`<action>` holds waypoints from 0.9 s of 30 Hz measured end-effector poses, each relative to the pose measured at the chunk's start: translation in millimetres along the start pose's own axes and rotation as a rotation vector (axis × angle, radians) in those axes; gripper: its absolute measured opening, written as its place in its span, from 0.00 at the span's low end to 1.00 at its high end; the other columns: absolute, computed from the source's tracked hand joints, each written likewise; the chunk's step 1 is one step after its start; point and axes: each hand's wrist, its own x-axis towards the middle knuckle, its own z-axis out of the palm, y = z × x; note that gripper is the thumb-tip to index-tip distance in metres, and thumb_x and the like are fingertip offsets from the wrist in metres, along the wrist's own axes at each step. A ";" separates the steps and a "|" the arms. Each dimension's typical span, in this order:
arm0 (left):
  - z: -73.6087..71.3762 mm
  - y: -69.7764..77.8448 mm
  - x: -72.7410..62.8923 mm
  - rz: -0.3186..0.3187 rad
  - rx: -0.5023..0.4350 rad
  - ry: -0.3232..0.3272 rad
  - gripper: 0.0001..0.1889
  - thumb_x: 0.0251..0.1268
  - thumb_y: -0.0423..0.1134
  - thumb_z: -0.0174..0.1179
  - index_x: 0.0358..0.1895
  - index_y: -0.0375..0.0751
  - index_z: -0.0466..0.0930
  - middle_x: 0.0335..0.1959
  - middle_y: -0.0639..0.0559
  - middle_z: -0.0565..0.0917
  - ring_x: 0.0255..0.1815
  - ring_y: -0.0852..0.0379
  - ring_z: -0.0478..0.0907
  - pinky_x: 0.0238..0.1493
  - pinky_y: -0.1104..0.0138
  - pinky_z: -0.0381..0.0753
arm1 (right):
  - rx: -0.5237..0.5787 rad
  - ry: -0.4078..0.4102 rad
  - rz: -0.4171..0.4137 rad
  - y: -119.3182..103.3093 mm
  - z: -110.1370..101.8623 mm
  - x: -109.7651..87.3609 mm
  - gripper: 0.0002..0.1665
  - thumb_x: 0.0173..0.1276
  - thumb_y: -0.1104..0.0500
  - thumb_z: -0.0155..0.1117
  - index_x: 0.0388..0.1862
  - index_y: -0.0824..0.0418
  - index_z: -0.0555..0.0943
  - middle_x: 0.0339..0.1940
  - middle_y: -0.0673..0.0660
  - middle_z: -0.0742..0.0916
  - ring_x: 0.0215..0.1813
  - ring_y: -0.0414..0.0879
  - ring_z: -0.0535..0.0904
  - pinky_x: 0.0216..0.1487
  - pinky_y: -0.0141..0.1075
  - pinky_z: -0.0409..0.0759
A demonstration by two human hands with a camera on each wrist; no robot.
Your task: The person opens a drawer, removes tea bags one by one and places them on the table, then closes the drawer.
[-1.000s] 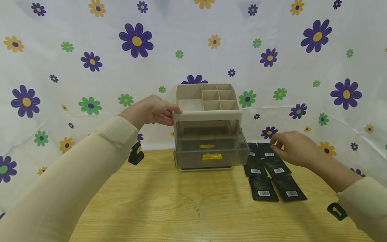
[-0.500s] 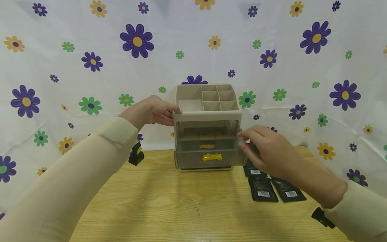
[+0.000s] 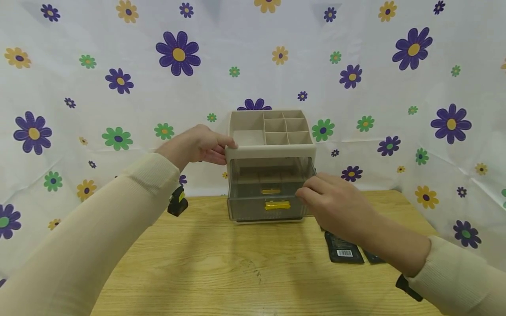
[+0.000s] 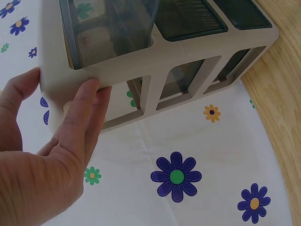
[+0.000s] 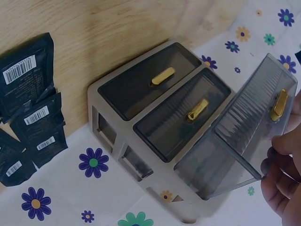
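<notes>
A beige drawer organizer stands against the backdrop, with small open compartments on top. Its clear grey top drawer, with a yellow handle, is pulled out over the lower ones. My left hand grips the organizer's upper left corner, thumb on the top edge and fingers against the side. At the drawer's front right corner, my right hand pinches the edge between thumb and curled fingers. Two lower drawers are closed in the right wrist view.
Several black packets with barcode labels lie on the wooden table right of the organizer, partly hidden by my right arm. A white cloth with flowers hangs close behind.
My right hand has moved left from above the black packets to the pulled-out drawer's front right corner and taken hold of it. The left hand and organizer have stayed still.
</notes>
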 end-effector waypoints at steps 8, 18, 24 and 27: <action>-0.1 -0.3 0.8 0.007 -0.002 0.007 0.31 0.63 0.39 0.67 0.65 0.28 0.66 0.58 0.36 0.78 0.42 0.49 0.86 0.58 0.57 0.83 | -0.026 0.018 -0.017 0.3 1.7 2.2 0.09 0.56 0.74 0.67 0.34 0.64 0.85 0.31 0.55 0.86 0.34 0.47 0.82 0.34 0.36 0.85; -0.4 -1.8 0.9 -0.002 -0.011 0.005 0.31 0.63 0.39 0.67 0.65 0.30 0.66 0.57 0.37 0.78 0.43 0.48 0.86 0.58 0.57 0.83 | -0.077 0.037 -0.022 4.2 10.1 7.8 0.09 0.56 0.75 0.68 0.33 0.65 0.85 0.30 0.56 0.86 0.32 0.48 0.81 0.31 0.36 0.84; -1.1 -1.5 2.3 0.004 -0.008 -0.003 0.30 0.64 0.38 0.66 0.64 0.28 0.67 0.54 0.36 0.79 0.37 0.51 0.86 0.50 0.59 0.87 | -0.114 0.030 -0.005 9.2 14.8 9.3 0.08 0.58 0.73 0.68 0.34 0.65 0.86 0.31 0.57 0.87 0.33 0.49 0.82 0.32 0.36 0.84; -1.2 -1.1 2.4 0.003 -0.007 -0.001 0.29 0.64 0.37 0.65 0.64 0.28 0.67 0.54 0.36 0.79 0.35 0.51 0.85 0.48 0.60 0.88 | -0.120 0.019 0.008 11.2 16.1 11.0 0.07 0.60 0.73 0.68 0.35 0.65 0.87 0.32 0.58 0.87 0.34 0.50 0.83 0.33 0.37 0.85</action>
